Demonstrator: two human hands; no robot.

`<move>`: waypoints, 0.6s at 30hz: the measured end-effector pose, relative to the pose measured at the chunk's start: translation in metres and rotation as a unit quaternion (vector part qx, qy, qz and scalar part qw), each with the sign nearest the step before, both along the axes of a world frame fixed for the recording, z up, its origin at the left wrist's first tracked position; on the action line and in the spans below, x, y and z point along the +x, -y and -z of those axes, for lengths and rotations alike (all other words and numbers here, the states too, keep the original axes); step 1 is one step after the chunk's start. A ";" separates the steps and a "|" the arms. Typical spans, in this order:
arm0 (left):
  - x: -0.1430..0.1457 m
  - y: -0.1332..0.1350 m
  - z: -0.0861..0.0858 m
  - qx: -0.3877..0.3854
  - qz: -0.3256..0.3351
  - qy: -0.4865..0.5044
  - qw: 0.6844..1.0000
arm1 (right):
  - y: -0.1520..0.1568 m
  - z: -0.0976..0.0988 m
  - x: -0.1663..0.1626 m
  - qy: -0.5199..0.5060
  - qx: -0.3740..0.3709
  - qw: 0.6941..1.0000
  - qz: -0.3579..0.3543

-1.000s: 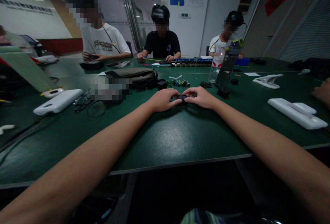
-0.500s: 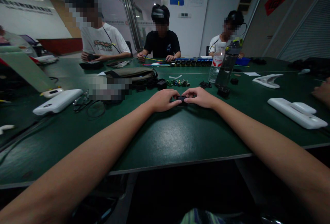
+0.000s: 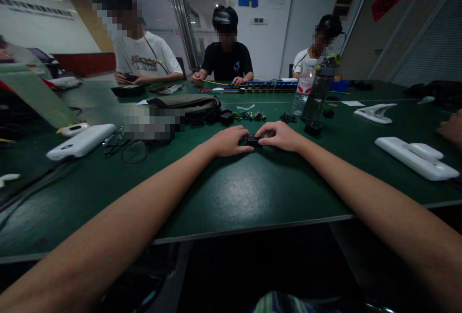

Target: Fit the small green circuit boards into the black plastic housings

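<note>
A small black box-shaped part point(image 3: 254, 142) sits on the green table point(image 3: 238, 193) between my two hands. My left hand point(image 3: 233, 141) grips it from the left, with the thumb along its near side and the fingers at its far side. From the right, my right hand point(image 3: 276, 136) pinches the same part with thumb and bent fingers. The part's exact kind is too small and dark to tell. Just beyond my hands lie small green circuit boards point(image 3: 249, 116) and a black plastic piece point(image 3: 288, 118).
A clear water bottle point(image 3: 302, 94) and a dark tumbler point(image 3: 319, 92) stand beyond my right hand. White devices point(image 3: 415, 157) lie at the right, another white device point(image 3: 82, 142) at the left. A grey-brown pouch point(image 3: 184, 105) lies left of centre. Several people sit across the table.
The black part appears slightly turned between my fingers, and my right fingertips have shifted a little on it. Both arms stay in nearly the same place.
</note>
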State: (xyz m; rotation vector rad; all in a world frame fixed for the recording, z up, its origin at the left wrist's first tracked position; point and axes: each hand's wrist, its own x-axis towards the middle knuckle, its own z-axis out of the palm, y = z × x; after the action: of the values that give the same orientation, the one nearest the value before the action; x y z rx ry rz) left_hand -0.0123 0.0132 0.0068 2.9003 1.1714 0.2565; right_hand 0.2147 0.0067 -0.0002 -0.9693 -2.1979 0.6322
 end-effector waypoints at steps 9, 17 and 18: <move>-0.001 -0.001 0.002 0.023 -0.064 -0.030 0.997 | 0.004 0.002 -0.003 0.039 0.066 0.997 0.011; -0.008 -0.007 0.005 0.086 -0.158 0.019 0.983 | 0.003 0.000 0.000 0.135 0.104 0.981 0.093; -0.010 -0.010 0.006 0.091 -0.168 0.027 0.981 | 0.003 0.000 0.001 0.154 0.109 0.976 0.109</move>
State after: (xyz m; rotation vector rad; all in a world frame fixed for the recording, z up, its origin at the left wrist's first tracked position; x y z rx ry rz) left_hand -0.0227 0.0229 0.0008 2.8023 1.7097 0.4632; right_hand 0.2154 0.0037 -0.0003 -1.2333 -2.3184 0.1417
